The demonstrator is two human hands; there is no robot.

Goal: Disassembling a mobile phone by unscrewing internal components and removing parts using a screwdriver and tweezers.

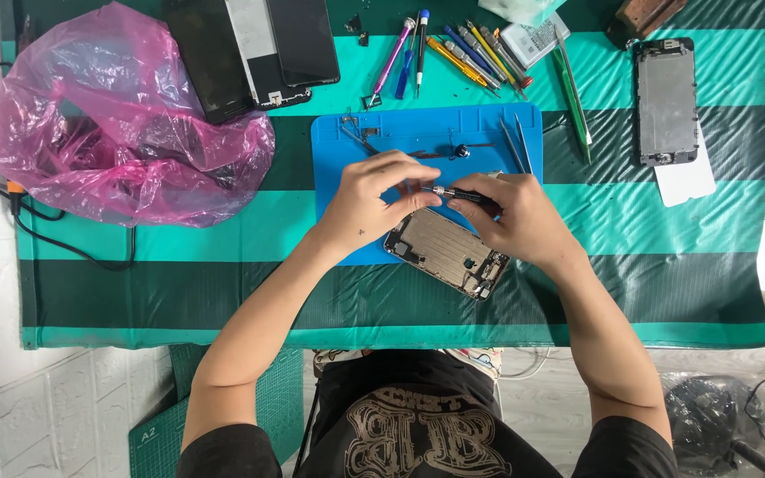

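Nearest the body, on the front edge of the blue mat [334,146], an opened phone [447,250] is seen lying tilted, half on the mat and half on the green striped cloth [648,212]. Its back is off: a bare metal plate is exposed, with small parts clustered at its lower right end. The step in hand is judged to be screw work on the phone's upper edge. A small screwdriver [462,193] is pinched in the closed fingers of the right hand [524,221]; its tip is steadied by the curled fingers of the left hand [374,199], though whether a screw is held there cannot be told. The next move is judged to call for a steady, upright tip. Farther off, tweezers [515,146] lie on the mat, then a pink bag [126,124], spare screens [254,49], a row of screwdrivers [471,53] and a second phone [666,102].
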